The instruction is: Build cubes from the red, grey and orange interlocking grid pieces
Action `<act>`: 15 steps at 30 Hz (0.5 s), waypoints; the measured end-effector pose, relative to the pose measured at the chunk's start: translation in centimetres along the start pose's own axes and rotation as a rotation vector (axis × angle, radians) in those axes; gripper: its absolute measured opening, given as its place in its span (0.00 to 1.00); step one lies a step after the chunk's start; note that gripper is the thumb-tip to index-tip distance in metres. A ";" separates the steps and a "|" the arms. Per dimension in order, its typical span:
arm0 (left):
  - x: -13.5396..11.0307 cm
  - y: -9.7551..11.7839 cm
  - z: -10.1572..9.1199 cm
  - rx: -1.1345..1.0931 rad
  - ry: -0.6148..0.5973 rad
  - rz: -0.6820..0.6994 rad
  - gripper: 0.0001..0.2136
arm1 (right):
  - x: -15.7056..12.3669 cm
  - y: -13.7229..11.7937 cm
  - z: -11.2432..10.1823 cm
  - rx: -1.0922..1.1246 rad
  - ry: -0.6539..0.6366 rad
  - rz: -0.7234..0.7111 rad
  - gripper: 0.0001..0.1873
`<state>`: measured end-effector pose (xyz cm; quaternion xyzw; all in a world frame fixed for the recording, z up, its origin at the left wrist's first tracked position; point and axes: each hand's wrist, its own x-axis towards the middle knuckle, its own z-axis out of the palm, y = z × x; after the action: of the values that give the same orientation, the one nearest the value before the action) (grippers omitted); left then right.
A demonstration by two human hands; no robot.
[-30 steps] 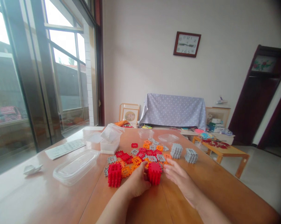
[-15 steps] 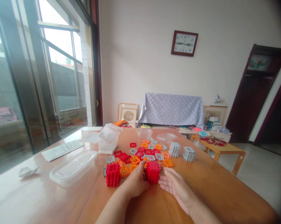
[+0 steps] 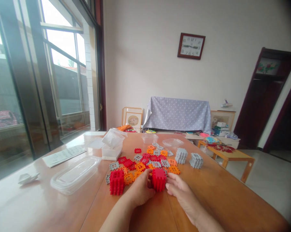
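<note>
A stack of red plastic building tiles with a solid top piece stands on the table between my two hands. My left hand curls round its left side, thumb at the near edge. Against the right side rest the fingertips and thumb of my right hand, so the stack is held from both sides. Another red tile stack, with an open-windowed top, stands left of my left hand. Just beyond my hands lies a loose spread of red, orange and grey tiles, several overlapping.
Two grey tile stacks stand at the right of the spread. Clear plastic lids, a white container and a printed sheet lie on the left. A crumpled tissue is near the left edge.
My right hand has closed in on the right side of the red stack, its fingers bending and its thumb coming to the side. My left hand stays at the stack.
</note>
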<state>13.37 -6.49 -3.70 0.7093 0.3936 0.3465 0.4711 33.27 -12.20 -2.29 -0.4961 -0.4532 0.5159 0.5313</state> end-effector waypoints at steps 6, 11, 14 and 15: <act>0.0 -0.2 -0.2 0.030 0.027 -0.013 0.34 | -0.6 -0.1 0.4 0.194 0.008 0.037 0.36; 0.1 -0.9 -0.2 0.018 0.051 0.001 0.34 | -0.6 -0.5 0.9 0.208 -0.025 0.060 0.38; 0.2 -1.0 -0.1 0.021 0.058 -0.003 0.34 | -0.3 -0.6 0.9 0.185 -0.027 0.050 0.37; 0.1 -1.0 -0.2 0.023 0.059 -0.004 0.34 | -0.2 -0.5 0.8 0.179 -0.026 0.052 0.37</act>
<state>13.08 -6.07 -4.53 0.7032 0.4127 0.3619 0.4519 32.47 -12.32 -1.65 -0.4515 -0.3994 0.5743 0.5539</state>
